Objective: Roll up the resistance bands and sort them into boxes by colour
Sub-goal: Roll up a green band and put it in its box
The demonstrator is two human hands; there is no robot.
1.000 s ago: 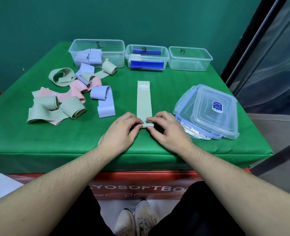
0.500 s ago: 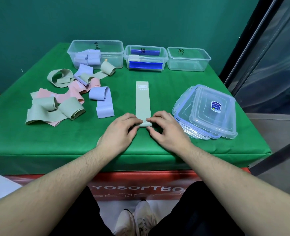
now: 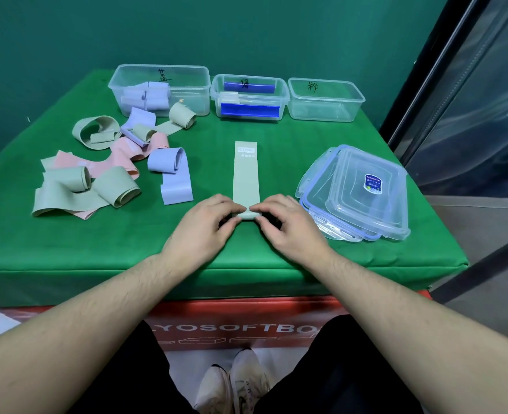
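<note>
1. Head view, and both hands are down at the near edge of the green padded table (image 3: 276,258). The left hand (image 3: 200,231) and the right hand (image 3: 288,231) meet fingertip to fingertip over the near end of a pale green resistance band (image 3: 245,177).
2. That band lies flat, running straight away from the person, its near end turned over into a small roll between the two hands. Fingers of both hands are curled, pinching that rolled end from either side.
3. Off to the left sits a loose heap of bands (image 3: 97,174), green, pink and lilac all tangled, with a lilac band (image 3: 173,174) half curled just beside it.
4. Along the far edge, three clear boxes in a row. The left box (image 3: 133,85) holds rolled lilac bands. The middle box (image 3: 282,94) shows dark blue strips at its walls and something pale inside, too unclear to name. The right box (image 3: 357,100) stands at the end of the row, a handwritten mark on its wall.
5. Right of the hands, a stack of clear lids (image 3: 357,204) with blue seals, a sticker on the top one.
6. Below the table edge, the person's dark trousers and pale shoes (image 3: 237,380).
</note>
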